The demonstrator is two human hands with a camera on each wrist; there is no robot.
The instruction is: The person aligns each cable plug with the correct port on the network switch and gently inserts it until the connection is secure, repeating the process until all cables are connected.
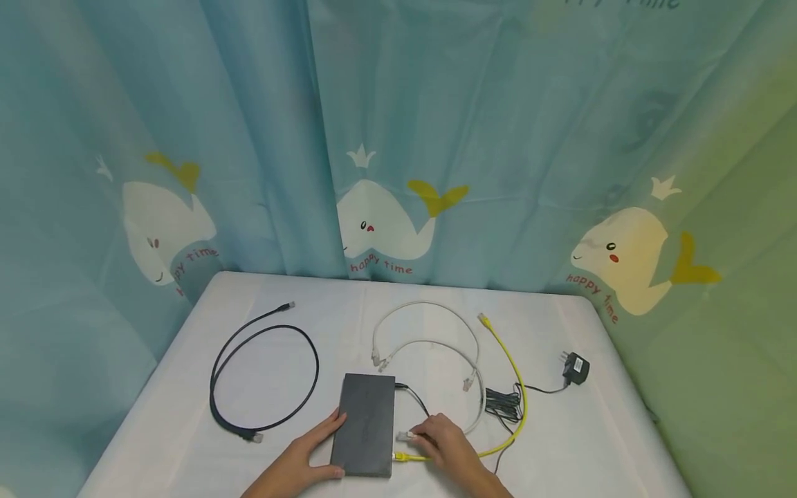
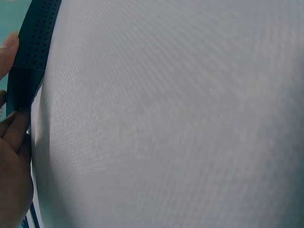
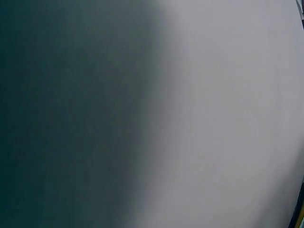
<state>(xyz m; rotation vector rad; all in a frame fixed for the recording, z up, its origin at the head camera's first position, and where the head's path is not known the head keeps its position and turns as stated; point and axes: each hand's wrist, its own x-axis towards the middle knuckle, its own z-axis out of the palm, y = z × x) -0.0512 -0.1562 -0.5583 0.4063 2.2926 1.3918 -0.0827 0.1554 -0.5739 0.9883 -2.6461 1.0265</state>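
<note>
A flat black network switch [image 1: 366, 425] lies on the table, its ports facing right. My left hand [image 1: 305, 458] grips its left side, fingers at the upper left edge and thumb by the lower left corner. In the left wrist view, fingers hold the vented side of the switch [image 2: 40, 38]. My right hand [image 1: 450, 446] pinches the plug [image 1: 406, 436] of a grey-white Ethernet cable, close to the ports but apart from them. Just below, a yellow Ethernet cable [image 1: 498, 449] is plugged in. A thin black power lead [image 1: 416, 398] enters near the top right corner.
Another white Ethernet cable [image 1: 426, 302] loops behind the switch. To the left lies a coiled black Ethernet cable [image 1: 317, 366]. A bundled power cord [image 1: 503, 404] runs to a black power adapter [image 1: 576, 369] on the right. Curtains [image 1: 398, 104] hang behind the white table [image 1: 187, 429].
</note>
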